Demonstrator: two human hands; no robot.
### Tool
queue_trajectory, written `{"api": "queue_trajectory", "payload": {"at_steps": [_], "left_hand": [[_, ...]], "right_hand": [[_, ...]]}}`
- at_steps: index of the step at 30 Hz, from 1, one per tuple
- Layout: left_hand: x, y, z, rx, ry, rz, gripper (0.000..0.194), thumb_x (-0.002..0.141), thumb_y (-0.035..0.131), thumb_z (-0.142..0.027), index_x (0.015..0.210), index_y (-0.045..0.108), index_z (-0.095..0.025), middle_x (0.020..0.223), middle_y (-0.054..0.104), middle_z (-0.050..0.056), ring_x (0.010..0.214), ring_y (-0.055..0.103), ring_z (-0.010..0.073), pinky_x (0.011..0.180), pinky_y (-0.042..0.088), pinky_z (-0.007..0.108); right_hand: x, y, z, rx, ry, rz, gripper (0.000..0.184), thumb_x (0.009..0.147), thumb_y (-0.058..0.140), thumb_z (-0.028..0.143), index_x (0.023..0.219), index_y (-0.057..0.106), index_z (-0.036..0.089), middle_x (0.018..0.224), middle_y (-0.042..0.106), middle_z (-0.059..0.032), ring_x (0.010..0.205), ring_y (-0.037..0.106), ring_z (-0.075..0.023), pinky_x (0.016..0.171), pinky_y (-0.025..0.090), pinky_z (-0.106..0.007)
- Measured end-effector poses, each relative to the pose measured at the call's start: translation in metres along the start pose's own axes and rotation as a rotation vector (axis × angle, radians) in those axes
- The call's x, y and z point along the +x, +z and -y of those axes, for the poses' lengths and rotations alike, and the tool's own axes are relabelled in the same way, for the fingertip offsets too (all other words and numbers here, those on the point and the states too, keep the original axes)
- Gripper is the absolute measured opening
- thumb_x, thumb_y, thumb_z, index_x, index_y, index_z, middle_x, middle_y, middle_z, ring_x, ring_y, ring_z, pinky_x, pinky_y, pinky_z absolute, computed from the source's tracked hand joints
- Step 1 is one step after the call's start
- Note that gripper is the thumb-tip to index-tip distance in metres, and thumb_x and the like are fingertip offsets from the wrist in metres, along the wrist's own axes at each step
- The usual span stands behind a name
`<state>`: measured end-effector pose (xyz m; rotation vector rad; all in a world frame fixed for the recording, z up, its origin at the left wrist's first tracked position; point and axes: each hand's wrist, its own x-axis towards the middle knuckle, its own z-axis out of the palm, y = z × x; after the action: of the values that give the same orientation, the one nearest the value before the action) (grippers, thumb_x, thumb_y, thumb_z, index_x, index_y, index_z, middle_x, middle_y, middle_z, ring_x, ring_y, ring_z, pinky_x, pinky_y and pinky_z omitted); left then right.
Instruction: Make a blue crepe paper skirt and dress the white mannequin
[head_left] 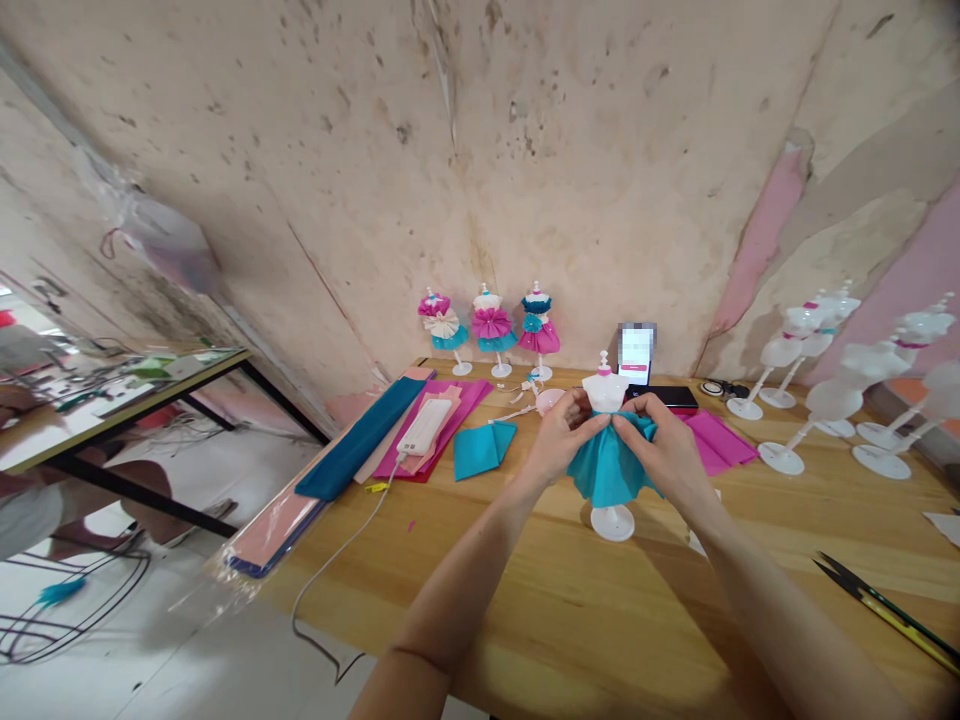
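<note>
A small white mannequin (606, 388) stands on a round base (612, 522) near the middle of the wooden table (525, 600). A teal crepe-paper skirt (606, 468) is wrapped round its waist. My left hand (561, 436) pinches the skirt's top edge on the left side of the waist. My right hand (666, 446) grips the gathered paper on the right side. Both hands are closed on the paper.
Three dressed mannequins (491, 328) stand by the wall. Folded teal paper (481, 448), magenta sheets (720, 442), rolled crepe paper (360, 442) and a white power bank (421, 428) with cable lie around. Bare white mannequins (832, 400) stand right. Scissors (877, 598) lie front right. A phone (637, 350) leans on the wall.
</note>
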<state>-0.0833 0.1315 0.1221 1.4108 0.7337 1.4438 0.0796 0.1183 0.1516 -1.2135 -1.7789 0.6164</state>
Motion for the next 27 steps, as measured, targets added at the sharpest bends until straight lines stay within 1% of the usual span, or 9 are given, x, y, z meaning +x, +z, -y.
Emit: {"api": "queue_trajectory", "payload": {"at_steps": [3,5,9,11,15,18,21,24,27], "left_hand": [[0.001,-0.002,0.001,0.011,0.002,-0.007,0.045,0.079,0.072,-0.033,0.115,0.052,-0.017,0.117,0.064,0.012,0.110,0.061,0.0230,0.099,0.045,0.038],[0.001,-0.002,0.002,0.032,0.012,-0.028,0.048,0.078,0.072,-0.035,0.117,0.049,-0.017,0.115,0.064,0.012,0.108,0.062,0.0228,0.097,0.047,0.038],[0.003,-0.002,0.003,0.096,0.100,-0.130,0.048,0.081,0.069,-0.038,0.119,0.047,-0.018,0.114,0.064,0.012,0.109,0.062,0.0216,0.097,0.047,0.037],[0.003,-0.001,0.002,0.117,0.142,-0.192,0.048,0.082,0.068,-0.037,0.120,0.045,-0.019,0.116,0.063,0.011,0.110,0.062,0.0210,0.098,0.047,0.038],[0.001,0.002,-0.005,0.142,0.189,-0.293,0.054,0.081,0.069,-0.036,0.125,0.041,-0.021,0.115,0.064,0.010,0.109,0.062,0.0209,0.099,0.046,0.039],[-0.001,0.002,-0.009,0.113,0.177,-0.312,0.062,0.081,0.069,-0.037,0.131,0.036,-0.023,0.110,0.066,0.009,0.103,0.064,0.0205,0.093,0.049,0.038],[-0.001,0.002,-0.009,0.065,0.128,-0.320,0.068,0.083,0.068,-0.039,0.136,0.030,-0.023,0.105,0.067,0.008,0.097,0.065,0.0200,0.086,0.051,0.036],[0.000,0.001,-0.006,0.025,0.095,-0.305,0.063,0.083,0.067,-0.040,0.133,0.032,-0.023,0.105,0.067,0.008,0.096,0.066,0.0199,0.085,0.051,0.036],[0.001,0.000,-0.003,0.021,0.112,-0.251,0.057,0.083,0.067,-0.038,0.128,0.036,-0.022,0.108,0.067,0.008,0.099,0.065,0.0196,0.089,0.050,0.036]], "right_hand": [[0.000,-0.002,0.002,0.010,0.011,0.034,0.031,0.086,0.053,0.052,0.091,0.054,0.022,0.082,0.064,-0.0013,0.070,0.056,-0.0173,0.062,0.039,-0.029],[0.001,-0.002,0.002,-0.006,0.052,0.035,0.039,0.082,0.057,0.058,0.093,0.054,0.022,0.082,0.064,-0.0019,0.072,0.057,-0.0187,0.061,0.040,-0.029],[0.004,0.001,-0.001,-0.089,0.129,0.037,0.053,0.070,0.065,0.065,0.097,0.055,0.021,0.079,0.064,-0.0032,0.071,0.059,-0.0219,0.057,0.040,-0.030],[0.007,0.002,-0.006,-0.069,0.122,0.097,0.054,0.068,0.068,0.063,0.098,0.057,0.020,0.084,0.067,-0.0053,0.074,0.061,-0.0241,0.059,0.043,-0.032],[0.009,0.006,-0.017,0.217,0.149,0.307,0.044,0.071,0.071,0.055,0.099,0.065,0.022,0.095,0.072,-0.0071,0.085,0.066,-0.0283,0.070,0.051,-0.040],[0.008,0.009,-0.022,0.406,0.187,0.378,0.035,0.072,0.072,0.050,0.095,0.067,0.024,0.094,0.073,-0.0063,0.083,0.068,-0.0297,0.072,0.054,-0.046],[0.008,0.008,-0.023,0.431,0.196,0.384,0.033,0.073,0.072,0.049,0.094,0.068,0.024,0.091,0.073,-0.0062,0.081,0.068,-0.0300,0.073,0.055,-0.047],[0.009,0.003,-0.019,0.359,0.178,0.375,0.038,0.074,0.071,0.050,0.100,0.067,0.022,0.094,0.073,-0.0065,0.084,0.067,-0.0284,0.073,0.054,-0.044],[0.010,-0.002,-0.012,0.271,0.104,0.229,0.044,0.076,0.070,0.052,0.107,0.063,0.021,0.101,0.071,-0.0067,0.089,0.065,-0.0257,0.074,0.052,-0.039]]}}
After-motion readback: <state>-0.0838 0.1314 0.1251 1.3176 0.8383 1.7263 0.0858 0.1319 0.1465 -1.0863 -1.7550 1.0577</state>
